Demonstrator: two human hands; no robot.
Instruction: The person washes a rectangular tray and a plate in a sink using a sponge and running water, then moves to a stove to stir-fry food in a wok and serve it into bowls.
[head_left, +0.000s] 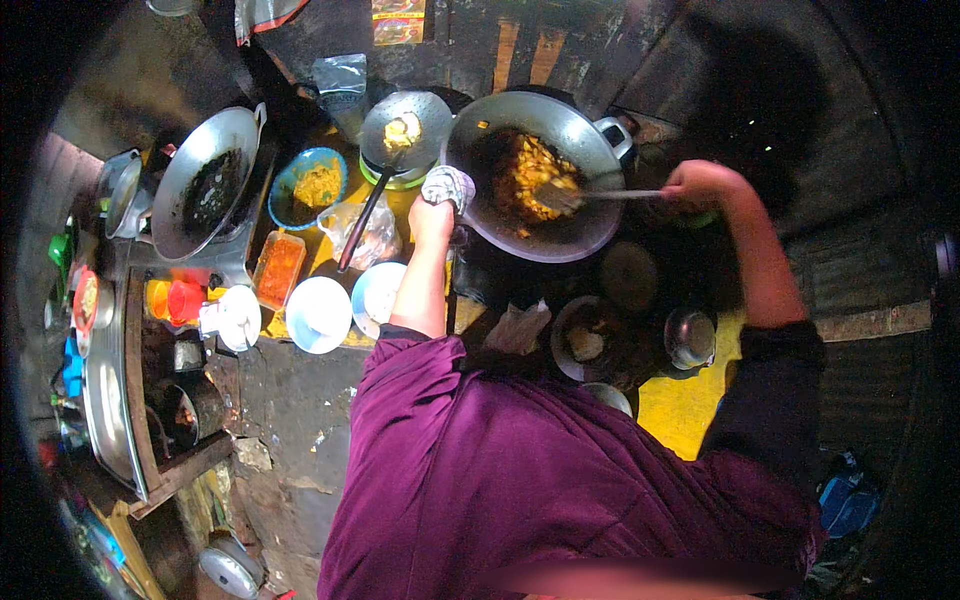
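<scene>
My right hand (701, 184) grips the handle of a metal spatula (626, 195), whose blade lies in a heap of browned, diced food (536, 176). That food sits in a large metal wok (517, 112) with a loop handle on its right side. At the wok's left rim, my left hand (433, 221) holds a folded cloth (448, 186); the cloth hides whatever handle is there. Just left of the cloth, a perforated skimmer (427, 112) with a dark handle carries yellow food and rests over a green-rimmed container (409, 180).
Left are a blue bowl (279, 199) of yellow food, a plastic bag (379, 240), a tub of red-orange paste (279, 270) and a white bowl (319, 315). A second wok (236, 139) stands farther left. Nearer my body are a pan (566, 364) and a small metal pot (690, 337).
</scene>
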